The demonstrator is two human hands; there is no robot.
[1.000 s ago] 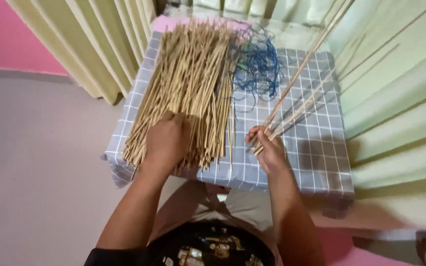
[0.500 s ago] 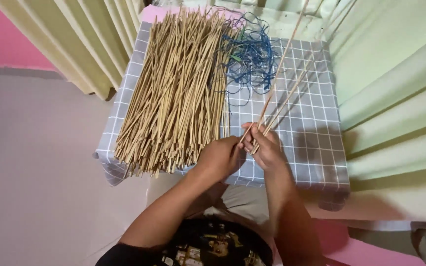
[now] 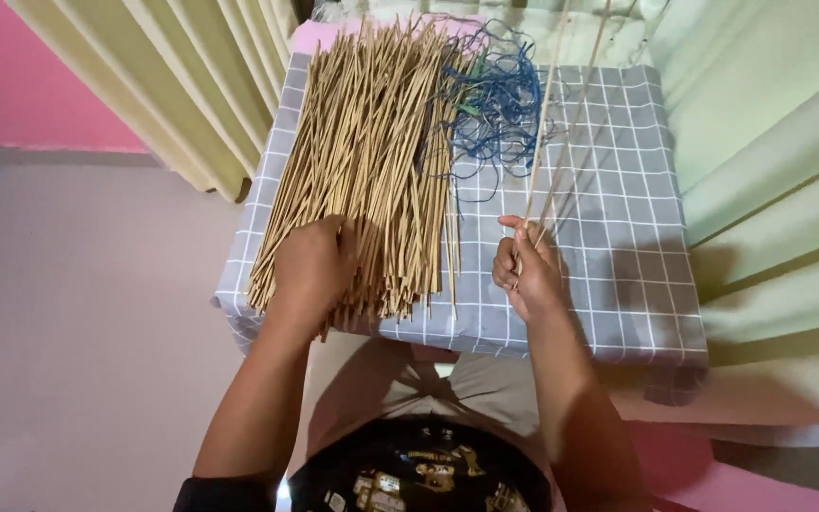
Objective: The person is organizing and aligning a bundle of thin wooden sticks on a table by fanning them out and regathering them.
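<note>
While both forearms reach forward, 2 hands work at the sticks.
Left hand (image 3: pixel 313 265) lies palm-down, fingers curled over the stick pile (image 3: pixel 362 161) on the checked cloth (image 3: pixel 618 246); right hand (image 3: pixel 526 270) is fisted around a few upright sticks (image 3: pixel 544 123), beside blue string (image 3: pixel 495 104).

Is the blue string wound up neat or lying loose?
Loose. The blue string sprawls in a tangled heap on the checked cloth, beside the stick pile, strands straying outward.

You wore a black shirt (image 3: pixel 419 469) with a gold and white print, short dark sleeves, light trousers (image 3: pixel 466 384), and both forearms were bare
</note>
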